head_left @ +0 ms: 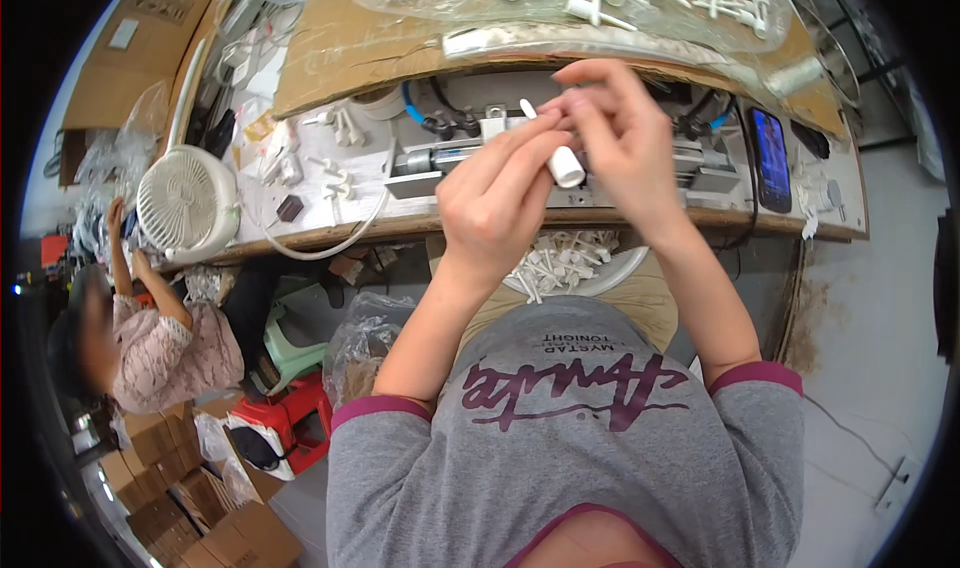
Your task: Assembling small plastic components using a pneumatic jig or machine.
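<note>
My left hand is closed around a white plastic pump head, in front of my chest and above the bench's near edge. The cap-like end of the piece points toward me, and a narrow white tip shows beyond the fingers. My right hand meets the left from the other side, its thumb and fingers pinched at the same piece and its index finger raised. The fingers hide the middle of the piece and are slightly blurred. Behind my hands lies a metal fixture with blue air tubes.
White pump parts lie on a plastic-covered cardboard shelf and in a bowl at my lap. A white fan stands left, a phone right. At far left sits another person, near a red and white stool and cardboard boxes.
</note>
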The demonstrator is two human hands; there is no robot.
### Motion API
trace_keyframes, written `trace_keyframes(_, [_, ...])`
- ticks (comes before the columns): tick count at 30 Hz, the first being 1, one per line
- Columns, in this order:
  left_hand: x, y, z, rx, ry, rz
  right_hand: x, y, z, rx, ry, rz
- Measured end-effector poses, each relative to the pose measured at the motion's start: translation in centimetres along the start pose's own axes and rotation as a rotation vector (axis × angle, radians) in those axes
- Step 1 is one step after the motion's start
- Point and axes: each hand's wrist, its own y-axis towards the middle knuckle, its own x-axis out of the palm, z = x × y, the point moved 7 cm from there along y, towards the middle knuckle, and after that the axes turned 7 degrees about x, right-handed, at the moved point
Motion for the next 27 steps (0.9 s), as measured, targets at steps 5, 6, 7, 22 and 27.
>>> trace_keyframes(5, [-0.7, -1.1, 0.8, -0.077, -0.190, -0.191, -3.2, 3.8, -4.6, -0.403, -0.695, 0.331])
trace_keyframes(6, [-0.5, -1.6, 1.2, -0.080, -0.210, -0.231, -3.3, 4.8, -5.5, -0.498, -0.852, 0.370])
trace_keyframes(7, [-0.1, -2.7, 1.2, -0.094, -0.212, -0.263, -3.9, 6.3, -5.6, -0.476, -0.886, 0.396])
trace_keyframes(22, [6.0, -7.0, 0.1, 0.022, 0.229, -0.525, -3.8, 11.2, -5.7, -0.223, -0.684, 0.138])
trace_keyframes(27, [6.6, -6.3, 0.0, 0.016, 0.254, -0.608, -4.4, 5.4, -6.1, -0.371, -0.395, 0.077])
